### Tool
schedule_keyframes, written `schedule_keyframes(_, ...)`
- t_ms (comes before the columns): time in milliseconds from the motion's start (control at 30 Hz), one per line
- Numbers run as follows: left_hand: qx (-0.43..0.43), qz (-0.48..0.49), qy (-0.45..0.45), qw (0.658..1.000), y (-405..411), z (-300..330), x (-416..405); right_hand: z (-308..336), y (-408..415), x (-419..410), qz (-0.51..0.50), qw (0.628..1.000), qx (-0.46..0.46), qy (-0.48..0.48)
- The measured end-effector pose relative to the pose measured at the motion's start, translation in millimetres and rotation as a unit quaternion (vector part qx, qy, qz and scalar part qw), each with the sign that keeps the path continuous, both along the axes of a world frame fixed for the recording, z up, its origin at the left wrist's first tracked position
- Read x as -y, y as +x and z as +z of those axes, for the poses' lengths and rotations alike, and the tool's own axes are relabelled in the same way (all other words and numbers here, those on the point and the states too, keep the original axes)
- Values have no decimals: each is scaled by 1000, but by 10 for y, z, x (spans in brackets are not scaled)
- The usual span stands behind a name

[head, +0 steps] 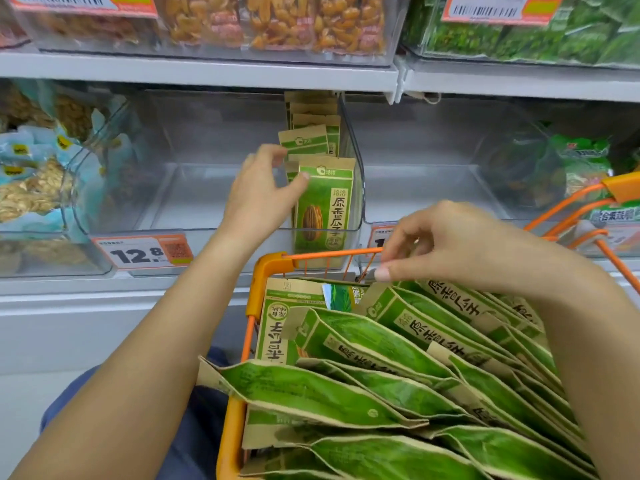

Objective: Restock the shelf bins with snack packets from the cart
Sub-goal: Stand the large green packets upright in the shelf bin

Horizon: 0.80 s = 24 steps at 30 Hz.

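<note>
Hiding rear packets (313, 112), front packet (323, 206); right hand (460, 244) blurred.

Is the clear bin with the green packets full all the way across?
No, the green packets stand only at the right end of the clear bin; the rest shows bare.

Green packets (398, 379) fill the cart (254, 296); others (323, 202) stand upright in the bin (221, 199).

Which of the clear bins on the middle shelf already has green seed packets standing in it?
The centre bin: green packets stand along its right wall, by the left hand. The bin to its right looks empty.
</note>
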State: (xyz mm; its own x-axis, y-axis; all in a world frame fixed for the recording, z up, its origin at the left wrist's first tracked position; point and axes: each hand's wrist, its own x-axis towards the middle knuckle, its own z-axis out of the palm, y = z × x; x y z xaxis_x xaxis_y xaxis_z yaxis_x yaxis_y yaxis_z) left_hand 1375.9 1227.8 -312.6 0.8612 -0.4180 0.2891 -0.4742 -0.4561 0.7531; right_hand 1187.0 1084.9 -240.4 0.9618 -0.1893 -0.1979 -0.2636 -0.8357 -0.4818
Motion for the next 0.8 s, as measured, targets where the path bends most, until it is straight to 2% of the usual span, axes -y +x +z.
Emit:
schedule_keyframes(67, 24, -1, -54, 998, -33, 51, -52, -46, -67, -47, 26, 996, -85, -18)
schedule_keyframes(133, 29, -11, -80, 996, -44, 56, -95, -146, -59, -87, 59, 984, -110, -123)
schedule_keyframes(200, 9, -42, -113, 993, -70, 58, -128, -180, -12, -93, 68, 975, -62, -204)
schedule_keyframes(233, -7, -71, -131, 989, -91, 67, -135, -169, 9, -78, 55, 977, -18, -205)
schedule_keyframes(267, -21, -106, -142, 984, -112, 80, -134, -152, 36, -39, 28, 984, 33, -172)
schedule_keyframes(333, -64, -175, -153, 970, -185, 118, -115, -113, 120, 67, -47, 988, 147, -16)
schedule_keyframes(400, -171, -215, -171, 946, -261, 168, -88, -89, 229, 120, -114, 954, 239, 143)
schedule_keyframes(433, -238, -229, -180, 927, -293, 187, -87, -97, 287, 123, -137, 936, 267, 181)
schedule_keyframes(500, -304, -255, -178, 900, -306, 207, -90, -116, 404, 84, -171, 915, 303, 203)
schedule_keyframes(633, -258, -274, -152, 914, -297, 198, -90, -139, 609, 27, -183, 904, 319, 215)
schedule_keyframes(733, -255, -189, -232, 919, -192, 189, -121, -158, 682, 53, -231, 876, 344, 248)
schedule_keyframes(800, -236, -147, -292, 915, -88, 177, -167, -227, 665, 95, -258, 865, 364, 228)
